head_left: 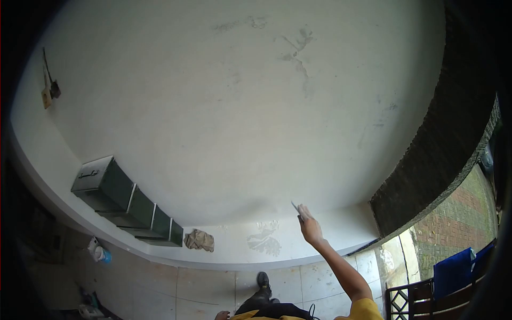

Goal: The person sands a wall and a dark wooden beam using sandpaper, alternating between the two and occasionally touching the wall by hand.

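Note:
My right hand (pixel 310 228) is closed around a thin grey putty knife (pixel 294 206), its narrow blade seen nearly edge-on. The arm is stretched forward, close to the lower part of a white wall (pixel 224 133). Whether the blade touches the wall cannot be made out. Along the bottom edge of the view, only a small part of my left hand (pixel 223 315) shows, and its fingers are mostly cut off. Grey, rough patches (pixel 297 50) mark the upper wall. A flaked patch (pixel 264 242) lies on the white ledge, left of my right hand.
Several dark green boxes (pixel 141 208) stand along the ledge at left, beside a crumpled brown cloth (pixel 199 240). A white-and-blue container (pixel 101 253) is on the tiled floor (pixel 205 285). At right are a dark wall edge (pixel 426 144) and a bench (pixel 426 304) with blue cloth (pixel 453 274).

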`<state>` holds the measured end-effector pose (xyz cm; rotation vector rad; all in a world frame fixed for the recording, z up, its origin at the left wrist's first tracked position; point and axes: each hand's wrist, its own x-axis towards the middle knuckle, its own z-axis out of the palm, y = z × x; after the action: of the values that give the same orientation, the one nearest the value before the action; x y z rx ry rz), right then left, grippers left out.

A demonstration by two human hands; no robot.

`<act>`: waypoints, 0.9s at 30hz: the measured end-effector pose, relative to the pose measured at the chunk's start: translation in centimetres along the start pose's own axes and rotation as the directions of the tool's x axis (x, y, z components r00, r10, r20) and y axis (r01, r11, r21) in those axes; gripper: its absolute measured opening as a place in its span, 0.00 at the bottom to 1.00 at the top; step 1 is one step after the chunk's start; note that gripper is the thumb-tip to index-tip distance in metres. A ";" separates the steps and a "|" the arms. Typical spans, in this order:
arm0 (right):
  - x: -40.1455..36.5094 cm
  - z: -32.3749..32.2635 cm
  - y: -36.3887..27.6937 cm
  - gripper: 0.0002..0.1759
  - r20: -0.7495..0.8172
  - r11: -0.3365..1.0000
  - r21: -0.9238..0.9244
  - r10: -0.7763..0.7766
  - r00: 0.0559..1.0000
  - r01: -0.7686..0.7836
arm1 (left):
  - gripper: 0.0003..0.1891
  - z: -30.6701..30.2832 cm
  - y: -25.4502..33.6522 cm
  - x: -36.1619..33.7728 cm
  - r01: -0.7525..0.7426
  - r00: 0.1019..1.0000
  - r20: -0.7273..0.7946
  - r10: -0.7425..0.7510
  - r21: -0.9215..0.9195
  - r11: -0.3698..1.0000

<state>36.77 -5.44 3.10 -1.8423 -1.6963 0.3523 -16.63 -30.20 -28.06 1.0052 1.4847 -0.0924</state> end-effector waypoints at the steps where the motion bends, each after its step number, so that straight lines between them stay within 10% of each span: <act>1: 0.3 -2.0 -1.4 0.26 -0.088 0.999 0.043 -0.010 0.996 0.014 | 0.23 0.6 -0.5 -1.0 0.012 1.000 -0.008 -0.012 0.009 1.000; 5: 5.6 -9.4 -7.5 0.33 -0.475 0.942 -0.153 -0.335 0.814 0.299 | 0.23 0.3 0.9 -2.9 0.215 0.961 -0.107 -0.256 -0.294 0.931; 9: 14.1 -14.9 -15.3 0.38 -0.624 0.777 -0.428 -0.624 0.471 0.461 | 0.23 -1.4 1.8 -3.7 0.116 0.960 -0.191 -0.207 -0.403 0.908; 17: 26.4 -6.9 -18.0 0.35 -0.692 0.822 -0.413 -0.563 0.451 0.392 | 0.23 -3.2 -0.6 -0.6 -0.018 0.928 -0.296 -0.227 -0.645 0.764; 18: 26.1 -5.3 -17.9 0.35 -0.675 0.823 -0.419 -0.565 0.475 0.384 | 0.21 -3.4 -2.1 0.2 -0.198 0.937 -0.345 0.053 -0.403 0.894; 20: 25.8 -5.0 -18.9 0.36 -0.662 0.829 -0.389 -0.555 0.504 0.403 | 0.22 -3.8 -1.9 0.9 -0.152 0.959 -0.278 0.061 -0.320 0.935; 27: 32.8 -22.7 -33.7 0.35 -0.680 0.591 -0.574 -0.730 0.071 0.567 | 0.22 -12.4 -1.3 2.5 -0.077 0.984 -0.175 0.029 -0.272 0.959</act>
<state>27.29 20.67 47.29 -0.7391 -1.4880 -1.0552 -26.56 -22.30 -28.03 0.8384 1.5726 0.2410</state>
